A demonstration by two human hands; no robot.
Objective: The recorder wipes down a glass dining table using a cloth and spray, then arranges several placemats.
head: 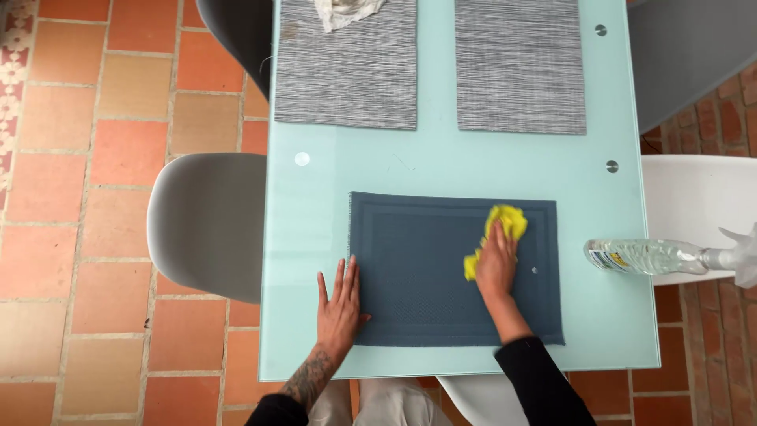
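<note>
Right hand (496,264) pressing yellow cloth (505,230) onto right half of blue placemat (426,268) at near table (441,166) edge, left hand (339,304) flat, fingers spread, pinning left edge; mid-wipe; next probably sweeping toward unwiped left side.

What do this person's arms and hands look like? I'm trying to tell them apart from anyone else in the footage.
Both hands are bare, with no gloves, rings or watch visible. The left hand leads to a forearm covered in dark tattoo work, with a black sleeve pushed up near the elbow. The right hand has a black sleeve reaching down to just above the wrist.
</note>
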